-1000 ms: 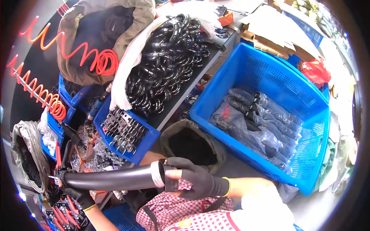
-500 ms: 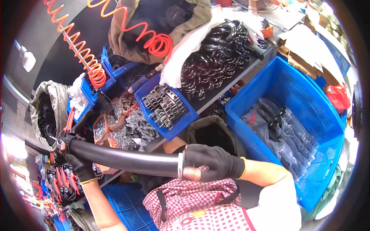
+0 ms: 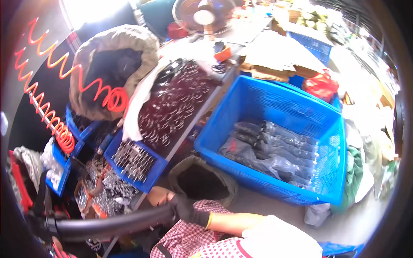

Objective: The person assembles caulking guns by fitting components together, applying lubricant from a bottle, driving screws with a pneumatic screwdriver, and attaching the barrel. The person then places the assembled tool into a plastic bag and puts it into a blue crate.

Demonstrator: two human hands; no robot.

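My right hand (image 3: 187,210), in a black fingerless glove, is closed around the right end of a thick, curved black tube (image 3: 116,222). The tube runs across the lower left, close to the bench edge, and a dark ring (image 3: 51,228) sits near its left end. Blur and shadow at that end leave my left hand impossible to make out. A tool with a red handle (image 3: 19,185) stands beside the tube's left end. Closest to my right hand is an open, dark-lined fabric-rimmed container (image 3: 202,180).
A large blue crate (image 3: 275,189) holds plastic-wrapped dark parts (image 3: 275,150). On the bench are a blue bin of metal clamps (image 3: 133,161), loose silver pieces (image 3: 116,187) and a pile of shiny black parts (image 3: 172,103). Coiled orange hoses (image 3: 114,99) hang at left. A fan (image 3: 204,17) stands behind.
The view has swung right, so the bench and crate appear further left. The tube now sits lower and more to the left. My right hand still grips it; my left hand has become indistinct.
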